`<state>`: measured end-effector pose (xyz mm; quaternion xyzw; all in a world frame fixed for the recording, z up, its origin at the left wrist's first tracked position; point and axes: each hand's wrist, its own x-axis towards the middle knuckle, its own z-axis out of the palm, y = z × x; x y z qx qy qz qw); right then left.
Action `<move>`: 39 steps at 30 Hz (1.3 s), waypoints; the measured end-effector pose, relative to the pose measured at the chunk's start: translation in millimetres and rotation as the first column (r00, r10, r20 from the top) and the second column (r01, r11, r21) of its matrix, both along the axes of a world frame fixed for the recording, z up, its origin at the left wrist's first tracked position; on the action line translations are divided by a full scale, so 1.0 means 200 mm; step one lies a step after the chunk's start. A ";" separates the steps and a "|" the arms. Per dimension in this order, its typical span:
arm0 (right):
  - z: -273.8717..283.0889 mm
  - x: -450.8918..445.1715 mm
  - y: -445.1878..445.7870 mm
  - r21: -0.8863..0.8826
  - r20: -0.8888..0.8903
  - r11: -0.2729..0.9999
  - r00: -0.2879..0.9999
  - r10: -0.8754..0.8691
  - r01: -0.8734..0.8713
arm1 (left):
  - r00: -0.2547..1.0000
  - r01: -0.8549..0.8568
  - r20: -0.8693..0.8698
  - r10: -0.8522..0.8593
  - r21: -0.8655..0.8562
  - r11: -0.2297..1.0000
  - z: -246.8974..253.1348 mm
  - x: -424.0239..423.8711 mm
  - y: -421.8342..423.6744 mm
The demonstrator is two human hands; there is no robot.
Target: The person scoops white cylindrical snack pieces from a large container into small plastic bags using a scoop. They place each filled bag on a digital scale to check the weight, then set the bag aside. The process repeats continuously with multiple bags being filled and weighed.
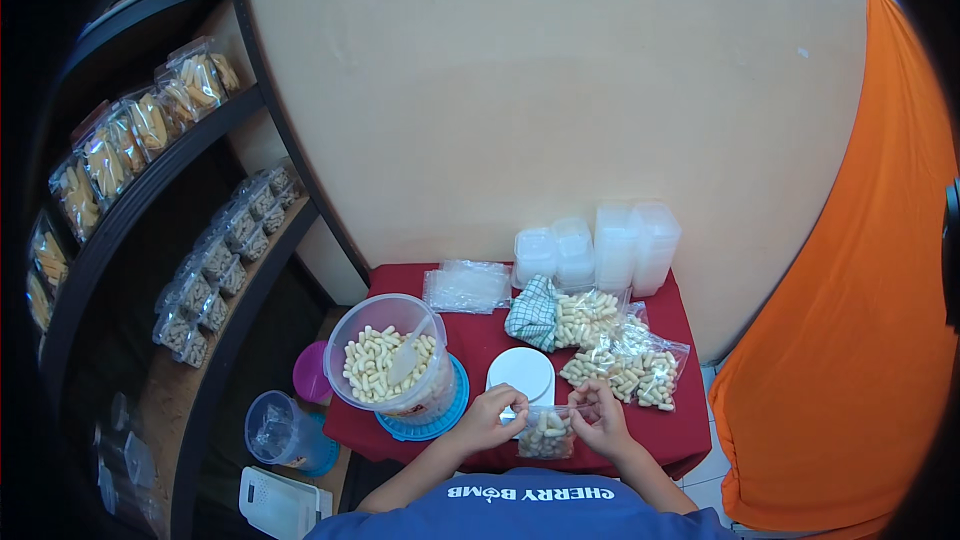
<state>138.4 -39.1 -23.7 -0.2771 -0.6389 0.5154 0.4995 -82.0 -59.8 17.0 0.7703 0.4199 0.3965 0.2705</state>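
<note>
A clear plastic bag [547, 436] of pale finger-shaped snacks hangs at the table's front edge, its top edge stretched between both hands. My left hand [495, 416] pinches the upper left corner, and my right hand [599, 424] pinches the upper right. Just beyond them sits a white kitchen scale [521, 375], its front partly hidden by the hands and bag. Left of the scale, a large clear tub [386, 307] of the same snacks stands on a blue lid [405, 431], with a white scoop [406, 360] resting inside. Several filled bags [652, 375] lie to the right of the scale.
Behind the scale are a checked cloth [532, 315], flat plastic bags [466, 286] and stacked clear containers [637, 244]. The red-covered table [480, 337] meets the wall. A shelf unit [285, 112] with packed snacks stands left, near a smaller tub [274, 427]. An orange cloth [817, 360] hangs right.
</note>
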 end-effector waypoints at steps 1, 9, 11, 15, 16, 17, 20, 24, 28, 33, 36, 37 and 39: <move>0.00 0.01 0.00 -0.004 0.007 1.000 1.000 -0.005 0.005 | 1.000 -0.005 0.001 0.005 0.012 1.000 0.00 0.02 0.00; 0.02 0.10 -0.01 -0.030 0.110 0.999 0.994 0.030 -0.026 | 0.993 0.114 -0.011 -0.114 0.009 0.993 0.02 0.08 0.04; 0.01 0.10 -0.01 -0.006 0.126 1.000 0.992 0.016 -0.015 | 0.986 0.159 -0.052 -0.159 -0.008 0.987 0.03 0.09 0.05; -0.02 0.10 -0.03 0.076 0.180 0.997 0.983 -0.032 0.019 | 0.984 0.170 -0.051 -0.169 0.014 0.985 0.01 0.13 0.06; -0.03 0.10 -0.03 0.073 0.190 0.997 0.981 -0.036 0.022 | 0.985 0.163 -0.065 -0.161 0.033 0.986 0.01 0.13 0.05; -0.03 0.10 -0.03 0.070 0.184 0.997 0.982 -0.030 0.017 | 0.985 0.157 -0.080 -0.152 0.053 0.986 0.00 0.13 0.05; -0.01 0.12 -0.03 0.059 0.173 0.998 0.985 0.000 -0.010 | 0.980 0.156 -0.133 -0.147 0.057 0.986 0.02 0.13 0.05; 0.04 0.14 -0.02 0.019 0.170 0.998 0.984 0.061 -0.065 | 0.966 0.167 -0.201 -0.163 0.006 0.986 0.04 0.12 0.04; 0.02 0.11 -0.04 0.043 0.202 0.996 0.977 0.070 -0.081 | 0.960 0.163 -0.226 -0.162 -0.014 0.986 0.03 0.14 0.03; 0.05 0.10 -0.05 0.037 0.262 0.995 0.962 0.080 -0.093 | 0.930 0.152 -0.350 -0.111 0.093 0.984 0.01 0.15 0.02; 0.08 0.10 -0.06 0.038 0.296 0.994 0.952 0.082 -0.098 | 0.925 0.149 -0.369 -0.091 0.132 0.980 0.02 0.16 0.02; 0.07 0.09 -0.07 0.105 0.272 0.992 0.961 0.046 -0.077 | 0.922 0.152 -0.377 -0.091 0.135 0.979 0.03 0.16 0.01; 0.04 0.06 -0.07 0.233 0.217 0.972 0.976 -0.018 -0.034 | 0.917 0.153 -0.389 -0.087 0.141 0.978 0.03 0.16 0.01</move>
